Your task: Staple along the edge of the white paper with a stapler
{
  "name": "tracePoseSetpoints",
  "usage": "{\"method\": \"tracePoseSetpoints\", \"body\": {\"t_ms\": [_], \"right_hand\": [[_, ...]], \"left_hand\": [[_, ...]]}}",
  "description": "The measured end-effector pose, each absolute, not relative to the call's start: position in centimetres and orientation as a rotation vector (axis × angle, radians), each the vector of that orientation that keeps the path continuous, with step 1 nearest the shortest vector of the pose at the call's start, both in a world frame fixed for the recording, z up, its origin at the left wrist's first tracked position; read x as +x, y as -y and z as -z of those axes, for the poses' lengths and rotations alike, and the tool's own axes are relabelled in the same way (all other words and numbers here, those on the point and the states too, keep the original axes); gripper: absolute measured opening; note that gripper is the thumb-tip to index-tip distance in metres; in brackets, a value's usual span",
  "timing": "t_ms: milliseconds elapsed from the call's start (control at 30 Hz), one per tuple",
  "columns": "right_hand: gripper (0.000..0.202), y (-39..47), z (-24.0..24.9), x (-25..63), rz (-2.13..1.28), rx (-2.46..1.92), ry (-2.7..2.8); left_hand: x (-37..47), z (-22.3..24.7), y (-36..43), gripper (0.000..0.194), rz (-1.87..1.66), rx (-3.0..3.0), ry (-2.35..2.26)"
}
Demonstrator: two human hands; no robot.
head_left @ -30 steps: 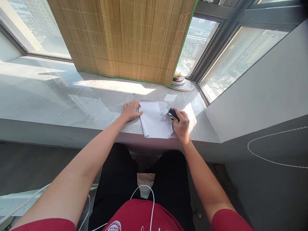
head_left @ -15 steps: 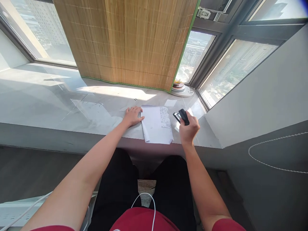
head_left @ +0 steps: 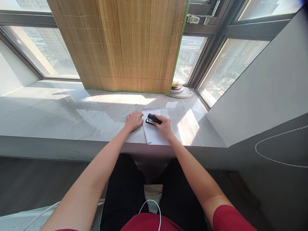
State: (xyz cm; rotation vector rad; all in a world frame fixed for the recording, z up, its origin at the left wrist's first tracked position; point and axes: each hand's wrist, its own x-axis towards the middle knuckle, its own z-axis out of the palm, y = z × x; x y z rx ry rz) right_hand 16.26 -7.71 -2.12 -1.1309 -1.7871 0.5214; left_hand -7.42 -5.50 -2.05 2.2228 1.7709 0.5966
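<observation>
White paper sheets (head_left: 154, 136) lie on the pale windowsill near its front edge, with dense print at the upper right. A black stapler (head_left: 154, 119), its jaws apart, is over the paper, pointing left. My right hand (head_left: 165, 127) grips the stapler's rear end and hides part of the print. At the left edge of the paper rests my left hand (head_left: 134, 121), fingers spread, palm down on the sill, its fingertips and thumb touching the sheets' edge.
A bamboo blind (head_left: 125, 48) hangs behind the sill. Stacked plates (head_left: 178, 89) stand in the right corner by the window. Small dark bits (head_left: 136, 104) lie behind the paper. A beaded cord (head_left: 264, 141) hangs at the right.
My right hand has carried the stapler left, from beside the paper to over it. My left hand has stayed at the paper's left edge. The camera view has shifted slightly.
</observation>
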Motion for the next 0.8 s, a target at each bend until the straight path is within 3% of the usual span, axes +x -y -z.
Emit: {"method": "tracePoseSetpoints", "body": {"t_ms": [300, 467, 800], "right_hand": [[0.054, 6.5, 3.3, 19.1, -0.647, -1.275, 1.476], [0.043, 5.9, 4.0, 18.5, -0.511, -1.353, 1.506], [0.042, 6.8, 3.0, 18.6, -0.626, -1.24, 1.503]], "left_hand": [[-7.5, 1.8, 5.7, 0.04, -0.598, 2.211, -1.751], [-7.7, 1.8, 5.7, 0.042, -0.682, 2.12, -1.723], [-8.4, 1.6, 5.5, 0.039, -0.895, 1.895, -1.6]]}}
